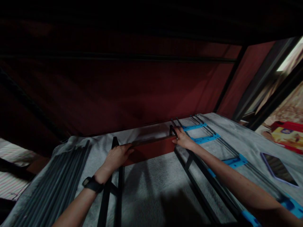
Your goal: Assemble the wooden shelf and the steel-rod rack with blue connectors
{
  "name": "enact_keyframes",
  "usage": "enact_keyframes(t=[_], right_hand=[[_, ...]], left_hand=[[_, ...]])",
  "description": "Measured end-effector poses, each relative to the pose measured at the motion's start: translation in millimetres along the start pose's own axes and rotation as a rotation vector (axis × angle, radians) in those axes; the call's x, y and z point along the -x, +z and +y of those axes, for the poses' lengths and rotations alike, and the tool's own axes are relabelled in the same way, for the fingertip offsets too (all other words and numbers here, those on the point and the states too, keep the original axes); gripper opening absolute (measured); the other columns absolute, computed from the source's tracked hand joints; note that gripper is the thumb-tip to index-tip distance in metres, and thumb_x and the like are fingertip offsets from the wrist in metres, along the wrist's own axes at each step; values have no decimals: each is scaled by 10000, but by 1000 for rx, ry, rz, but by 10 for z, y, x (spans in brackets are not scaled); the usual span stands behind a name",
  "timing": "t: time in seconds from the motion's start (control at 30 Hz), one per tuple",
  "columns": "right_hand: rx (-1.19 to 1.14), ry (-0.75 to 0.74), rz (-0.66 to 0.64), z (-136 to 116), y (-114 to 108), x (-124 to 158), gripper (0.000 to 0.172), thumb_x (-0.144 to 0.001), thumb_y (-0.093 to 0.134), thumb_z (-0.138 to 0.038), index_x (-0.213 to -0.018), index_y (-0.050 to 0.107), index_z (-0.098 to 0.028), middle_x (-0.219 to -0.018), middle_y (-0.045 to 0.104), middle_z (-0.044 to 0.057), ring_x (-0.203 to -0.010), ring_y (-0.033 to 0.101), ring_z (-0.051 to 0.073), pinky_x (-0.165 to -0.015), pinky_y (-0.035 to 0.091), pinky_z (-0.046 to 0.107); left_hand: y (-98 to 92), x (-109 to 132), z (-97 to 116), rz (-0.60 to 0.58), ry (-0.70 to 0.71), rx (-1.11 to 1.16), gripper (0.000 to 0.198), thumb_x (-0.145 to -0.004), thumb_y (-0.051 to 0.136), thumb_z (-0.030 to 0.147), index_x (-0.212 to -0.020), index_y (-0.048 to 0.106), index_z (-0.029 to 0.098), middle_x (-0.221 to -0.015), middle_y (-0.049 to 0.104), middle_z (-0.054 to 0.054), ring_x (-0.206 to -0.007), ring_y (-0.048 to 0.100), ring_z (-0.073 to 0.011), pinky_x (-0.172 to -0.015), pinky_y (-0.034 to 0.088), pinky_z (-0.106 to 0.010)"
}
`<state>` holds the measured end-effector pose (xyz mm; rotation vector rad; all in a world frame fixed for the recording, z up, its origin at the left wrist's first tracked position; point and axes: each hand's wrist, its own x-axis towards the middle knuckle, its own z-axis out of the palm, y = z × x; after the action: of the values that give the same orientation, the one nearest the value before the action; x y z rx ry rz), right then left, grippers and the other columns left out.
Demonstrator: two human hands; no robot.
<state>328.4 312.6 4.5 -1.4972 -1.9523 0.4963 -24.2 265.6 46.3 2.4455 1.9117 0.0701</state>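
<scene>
My left hand (117, 156) grips the left end of a thin dark crossbar (151, 140) that carries a reddish-brown fabric panel (153, 150). A black watch sits on that wrist. My right hand (182, 138) is closed on the bar's right end, where it meets a black upright rod (171, 129). Two black frame rails (118, 183) (196, 186) run from the bar toward me over a grey cloth (151, 186). A large dark red fabric wall (132, 88) rises behind the bar.
A bundle of dark rods (56, 183) lies at the left on the cloth. Black rods with blue plastic connectors (203, 138) lie at the right. A tablet (278, 168) rests further right. A red and yellow box (287, 135) sits beyond the cloth edge.
</scene>
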Motion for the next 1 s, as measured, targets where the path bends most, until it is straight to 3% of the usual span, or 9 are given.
enact_keyframes(t=[0.07, 0.17, 0.33, 0.53, 0.63, 0.7, 0.8, 0.87, 1.0], right_hand=[[-63, 50, 8, 67, 40, -10, 793, -733, 667, -179, -1460, 353, -163, -1424, 457, 146, -1313, 448, 271, -1100, 367, 404], [-137, 77, -31, 96, 31, -20, 724, -761, 658, -193, -1434, 393, -177, -1282, 604, 117, -1159, 582, 262, -1025, 437, 411], [-17, 71, -30, 52, -10, -13, 746, -766, 680, -220, -1451, 386, -232, -1240, 650, 95, -1093, 627, 266, -960, 470, 396], [181, -26, -112, 10, -20, 5, 375, -858, 609, -312, -1225, 645, -244, -1175, 679, 82, -1104, 622, 256, -981, 452, 370], [247, -69, -91, 0, -26, 15, 352, -873, 585, -333, -1202, 663, -232, -1228, 636, 111, -1111, 612, 269, -979, 450, 382], [252, -94, -100, 13, -27, 16, 333, -884, 557, -351, -1167, 680, -227, -1193, 640, 113, -1082, 622, 262, -962, 463, 372], [235, -114, -129, 63, -23, 5, 354, -893, 506, -406, -1129, 694, -222, -1106, 657, 110, -1006, 647, 249, -915, 495, 361], [223, -126, -143, 111, -13, -5, 388, -890, 478, -450, -1123, 695, -227, -1085, 659, 110, -989, 652, 251, -897, 508, 363], [221, -131, -132, 217, 23, -15, 458, -866, 459, -529, -1147, 678, -241, -1117, 654, 116, -1021, 651, 278, -922, 510, 398]], left_hand=[[2, -1, -2, 6, -2, 5, 370, -935, 370, 410, -1131, 647, 264, -948, 745, -97, -914, 689, -290, -747, 473, -343], [19, -11, -19, 20, -2, 16, 364, -932, 376, 420, -1107, 660, 273, -937, 743, -94, -905, 688, -284, -757, 473, -342], [51, -34, -56, 29, 23, 35, 373, -935, 369, 419, -1123, 655, 272, -953, 741, -101, -900, 687, -295, -753, 471, -354], [107, -32, -58, 60, 9, 86, 345, -920, 413, 419, -1076, 682, 269, -930, 743, -94, -878, 687, -277, -781, 476, -351], [50, -15, -50, 79, 62, 301, 308, -891, 478, 397, -1044, 696, 242, -954, 746, -79, -905, 681, -242, -826, 481, -318], [-21, 8, -115, 164, 88, 537, 313, -879, 491, 395, -1034, 699, 218, -1033, 741, -71, -962, 667, -224, -869, 481, -302], [-37, 127, -429, 475, -67, 838, 345, -866, 488, 422, -992, 696, 177, -1070, 730, -79, -1011, 649, -217, -931, 472, -313], [101, 306, -761, 640, -267, 959, 368, -846, 493, 444, -946, 680, 143, -1005, 734, -102, -970, 657, -223, -896, 491, -328], [684, 838, -1366, 584, -616, 982, 354, -803, 515, 432, -883, 649, 114, -899, 730, -125, -849, 670, -221, -761, 518, -326]])
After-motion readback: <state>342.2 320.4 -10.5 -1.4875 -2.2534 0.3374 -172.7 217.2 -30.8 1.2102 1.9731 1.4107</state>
